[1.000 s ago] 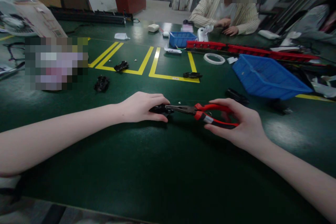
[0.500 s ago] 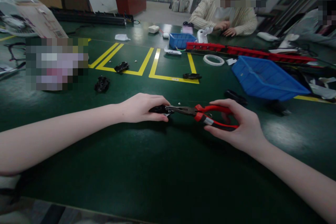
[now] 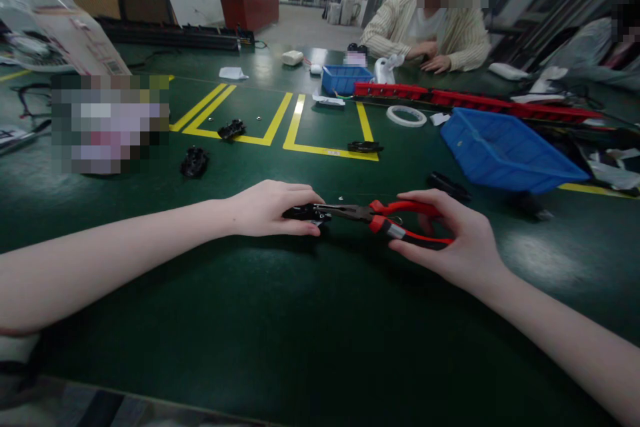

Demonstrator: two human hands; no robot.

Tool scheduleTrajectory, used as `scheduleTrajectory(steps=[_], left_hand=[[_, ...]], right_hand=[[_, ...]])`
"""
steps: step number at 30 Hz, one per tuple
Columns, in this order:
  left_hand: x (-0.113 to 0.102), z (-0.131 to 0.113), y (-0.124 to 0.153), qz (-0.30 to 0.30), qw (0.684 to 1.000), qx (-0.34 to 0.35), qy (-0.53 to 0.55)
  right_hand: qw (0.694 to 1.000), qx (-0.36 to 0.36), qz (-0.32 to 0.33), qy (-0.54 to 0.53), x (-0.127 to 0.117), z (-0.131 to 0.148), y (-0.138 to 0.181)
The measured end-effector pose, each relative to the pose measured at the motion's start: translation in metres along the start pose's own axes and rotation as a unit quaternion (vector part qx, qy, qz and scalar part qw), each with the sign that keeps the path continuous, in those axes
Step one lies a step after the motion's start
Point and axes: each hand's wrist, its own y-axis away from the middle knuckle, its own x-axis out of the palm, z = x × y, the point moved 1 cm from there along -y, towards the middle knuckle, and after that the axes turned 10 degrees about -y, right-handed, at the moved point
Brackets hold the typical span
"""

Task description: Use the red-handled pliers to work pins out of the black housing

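Between the thumb and fingers of my left hand (image 3: 273, 209) is a small black plastic part (image 3: 304, 213), held just above the green table (image 3: 300, 320). My right hand (image 3: 457, 237) grips long-nose pliers (image 3: 380, 215) with red and black handles. The pliers' jaws point left and their tips meet the black part near my left fingertips. Exactly what the tips pinch is too small to tell. A tiny white bit (image 3: 341, 198) lies on the table just beyond the jaws.
Black parts (image 3: 194, 161) lie beyond my left hand, others near the yellow tape (image 3: 255, 140). A blue bin (image 3: 510, 147) stands at the right, a tape roll (image 3: 406, 116) beside it. Red strips (image 3: 470, 101) cross farther back. A person in a striped sleeve (image 3: 385, 30) sits opposite.
Both hands keep nearly the same place and grip. The black part seems slightly turned at the pliers' tips; the view has shifted a little.
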Motion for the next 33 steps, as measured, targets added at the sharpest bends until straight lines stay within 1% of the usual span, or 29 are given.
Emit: scheduleTrajectory(steps=[6,11,17,19,23,28,33], left_hand=[[0.0002,0.0004,0.0000,0.001,1.000,0.003,-0.001],[0.0013,0.0014,-0.0001,0.002,1.000,0.012,-0.019],[0.0013,-0.0001,0.0017,-0.007,1.000,-0.013,0.012],[0.0011,-0.0010,0.0029,-0.012,1.000,-0.014,0.013],[0.0010,-0.0021,0.0044,-0.021,1.000,0.016,-0.014],[0.0021,-0.0010,0.0046,-0.013,0.998,0.025,-0.049],[0.0042,0.0007,0.0049,-0.013,0.999,0.032,-0.033]], right_hand=[[1.000,-0.007,0.000,-0.004,0.0019,-0.0035,0.0011],[1.000,-0.009,-0.001,0.005,0.0011,0.0005,0.0007],[1.000,-0.027,-0.005,0.014,0.0001,-0.0027,0.0015],[1.000,-0.023,-0.001,0.012,0.0004,-0.0034,0.0013],[1.000,0.000,0.006,0.005,0.0004,-0.0007,0.0001],[1.000,0.018,0.017,0.002,0.0000,0.0028,-0.0003],[1.000,0.014,0.014,-0.005,0.0007,0.0005,0.0000]])
